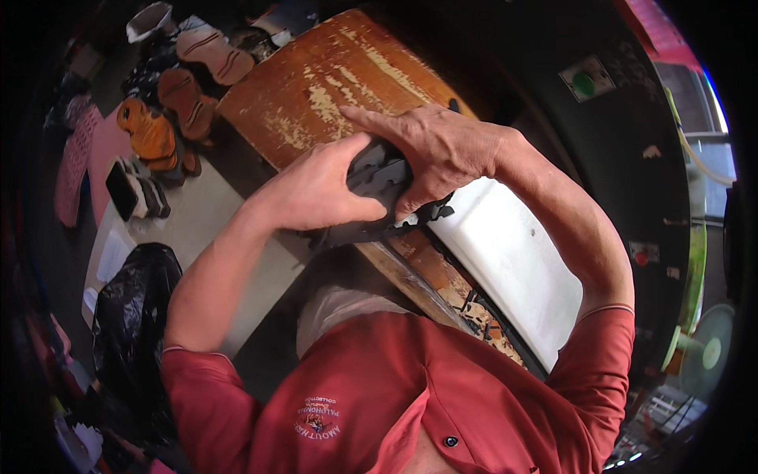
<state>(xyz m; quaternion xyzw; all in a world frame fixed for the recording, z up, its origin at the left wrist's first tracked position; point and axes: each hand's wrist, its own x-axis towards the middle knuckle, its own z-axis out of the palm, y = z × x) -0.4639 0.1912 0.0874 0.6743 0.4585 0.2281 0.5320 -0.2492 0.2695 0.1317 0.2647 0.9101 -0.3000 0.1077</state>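
Observation:
Both hands are closed around a stack of dark cut-out pieces (381, 175) at the middle of a worn orange-brown wooden board (316, 79). My left hand (320, 189) grips the stack from the left, thumb on top. From the right, my right hand (434, 146) lies over it with fingers spread across the top. A dark sheet with jagged cut edges (347, 233) sticks out under the stack. A white slab (505, 253) lies just right of the hands on the board.
A black machine body (616, 142) with a green button (584, 83) and a red button (641, 258) curves behind the board. Shoe soles (181, 99) in orange, brown and pink lie at upper left. A black plastic bag (134, 308) sits at lower left.

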